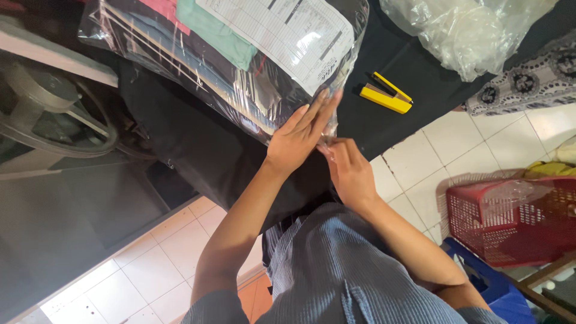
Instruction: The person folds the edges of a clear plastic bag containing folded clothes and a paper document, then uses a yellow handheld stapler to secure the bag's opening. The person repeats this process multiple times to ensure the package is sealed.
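the left hand [298,135] lies flat, fingers released, on the clear plastic packet [240,66] of folded clothes in the upper middle of the frame. the right hand [348,171] pinches the packet's lower corner. a yellow stapler [386,95] sits nearby on the black bench [198,150].

A table draped in black cloth [198,150] carries a clear plastic bag of folded garments [240,66], a yellow stapler [387,94] just beside it, and crumpled clear plastic [468,33] farther off.
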